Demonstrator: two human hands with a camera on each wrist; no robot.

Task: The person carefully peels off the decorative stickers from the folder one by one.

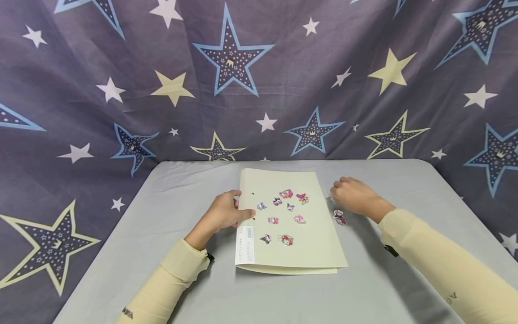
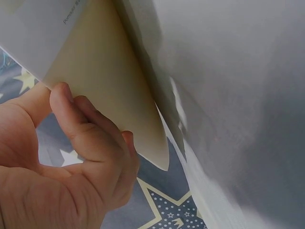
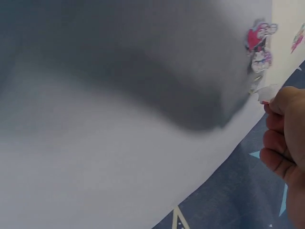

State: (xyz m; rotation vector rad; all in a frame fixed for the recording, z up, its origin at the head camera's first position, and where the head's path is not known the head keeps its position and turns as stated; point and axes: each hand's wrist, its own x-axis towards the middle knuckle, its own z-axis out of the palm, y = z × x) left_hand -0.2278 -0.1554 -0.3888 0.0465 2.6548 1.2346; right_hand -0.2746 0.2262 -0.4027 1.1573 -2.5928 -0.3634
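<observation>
A cream clip-file folder lies on the table, with several cartoon character stickers scattered over its cover and a white label at its lower left. My left hand grips the folder's left edge, thumb on the cover and fingers under it. In the left wrist view, the folder's cream underside tilts above the fingers. Right of the folder, my right hand is close over the table. Its thumb and fingertips pinch a small pale sticker, whose printed side is mostly hidden.
Loose stickers lie on the table beside the folder's right edge, just nearer than the right hand. The grey tabletop meets a dark curtain with stars along its back edge. The folder's front edge gapes slightly.
</observation>
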